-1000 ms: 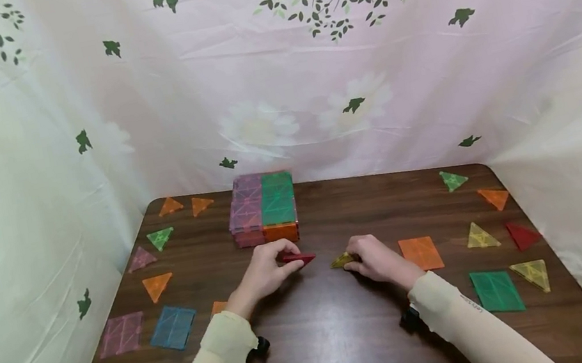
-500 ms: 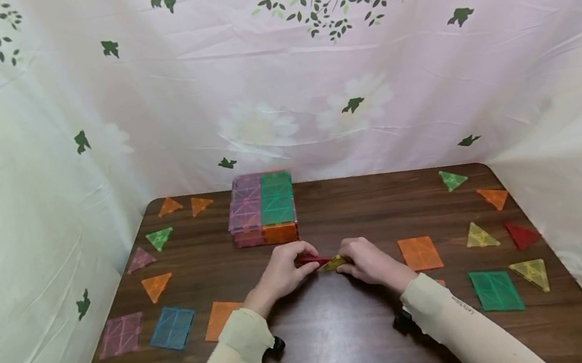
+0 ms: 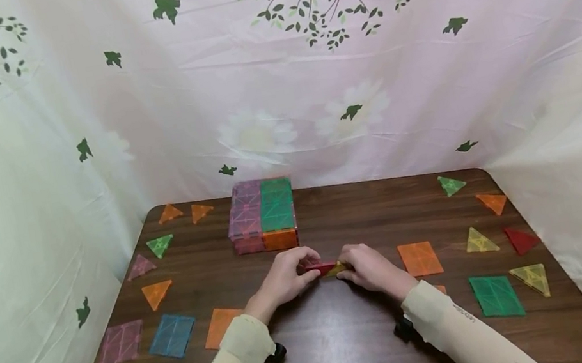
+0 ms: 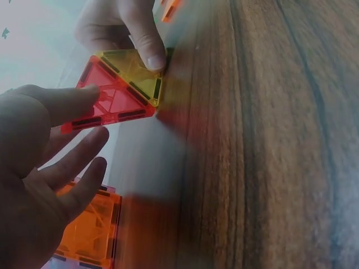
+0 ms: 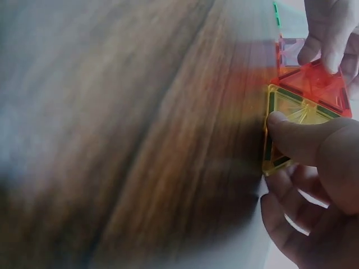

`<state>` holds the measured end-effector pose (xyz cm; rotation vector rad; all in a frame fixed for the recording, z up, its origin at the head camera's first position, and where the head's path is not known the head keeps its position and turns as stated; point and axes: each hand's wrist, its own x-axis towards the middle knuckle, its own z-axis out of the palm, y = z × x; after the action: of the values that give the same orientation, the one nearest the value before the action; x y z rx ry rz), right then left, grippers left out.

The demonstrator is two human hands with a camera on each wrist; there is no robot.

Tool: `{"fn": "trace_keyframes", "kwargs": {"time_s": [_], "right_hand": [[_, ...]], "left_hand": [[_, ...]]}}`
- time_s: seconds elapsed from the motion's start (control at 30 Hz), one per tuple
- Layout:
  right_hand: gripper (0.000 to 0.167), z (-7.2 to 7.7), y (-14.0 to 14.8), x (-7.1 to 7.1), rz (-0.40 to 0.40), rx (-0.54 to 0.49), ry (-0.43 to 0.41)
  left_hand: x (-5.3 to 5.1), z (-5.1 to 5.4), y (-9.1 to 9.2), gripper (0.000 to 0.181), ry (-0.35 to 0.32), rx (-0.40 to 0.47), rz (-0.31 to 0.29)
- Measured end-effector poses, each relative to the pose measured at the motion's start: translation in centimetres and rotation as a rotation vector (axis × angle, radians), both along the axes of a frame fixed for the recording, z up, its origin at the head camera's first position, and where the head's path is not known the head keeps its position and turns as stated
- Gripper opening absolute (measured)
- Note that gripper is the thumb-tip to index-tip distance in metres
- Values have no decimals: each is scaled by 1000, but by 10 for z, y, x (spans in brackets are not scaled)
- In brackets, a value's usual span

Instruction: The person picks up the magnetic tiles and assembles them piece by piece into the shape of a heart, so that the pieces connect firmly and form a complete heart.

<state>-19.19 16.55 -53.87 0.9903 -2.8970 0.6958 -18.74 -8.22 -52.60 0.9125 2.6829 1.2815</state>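
A red triangular magnetic tile (image 4: 115,100) is pinched between the thumb and fingers of my left hand (image 3: 283,278). My right hand (image 3: 370,266) pinches a yellow triangular magnetic tile (image 5: 291,106). Along one slanted edge the two tiles meet, as both wrist views show. They stand upright over the middle of the table (image 3: 333,355), the yellow one's lower edge at or just over the wood. Behind my hands is a box built of magnetic tiles (image 3: 261,212), purple and green on top with an orange front panel. Fingers hide part of each triangle.
To the left lie several loose triangles, a purple square (image 3: 121,343), a blue square (image 3: 172,335) and an orange square (image 3: 222,326). On the right are another orange square (image 3: 420,259), a green square (image 3: 496,296) and several triangles. A printed curtain (image 3: 297,83) surrounds the table.
My hands have come together from either side, bringing the red and yellow triangles from apart to edge against edge. In the last half second the hands have barely moved; the head view has tilted slightly.
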Motion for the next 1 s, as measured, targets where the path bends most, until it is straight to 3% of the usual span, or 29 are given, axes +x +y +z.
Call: {"fn": "trace_keyframes", "kwargs": {"time_s": [0.2,0.37,0.5,0.77,0.87,1.0], "right_hand": [[19,0,2,9,-88,117,47],[18,0,6,7,-171,104,0],[18,-1,7,7,-171,78,-32],[17,-6,13,8,-118,16,-15],[17,-5,15,7,-90,9,-2],[17,-2,11,6,-32,5,4]], "left_hand": [[7,1,-12,30,39,17,74],[11,4,-31,30,54,35,122],[13,3,-59,24,71,18,155],[9,6,-132,11,84,-56,410],[13,6,-140,13,62,-79,411],[23,-2,-126,17,42,-83,351]]}}
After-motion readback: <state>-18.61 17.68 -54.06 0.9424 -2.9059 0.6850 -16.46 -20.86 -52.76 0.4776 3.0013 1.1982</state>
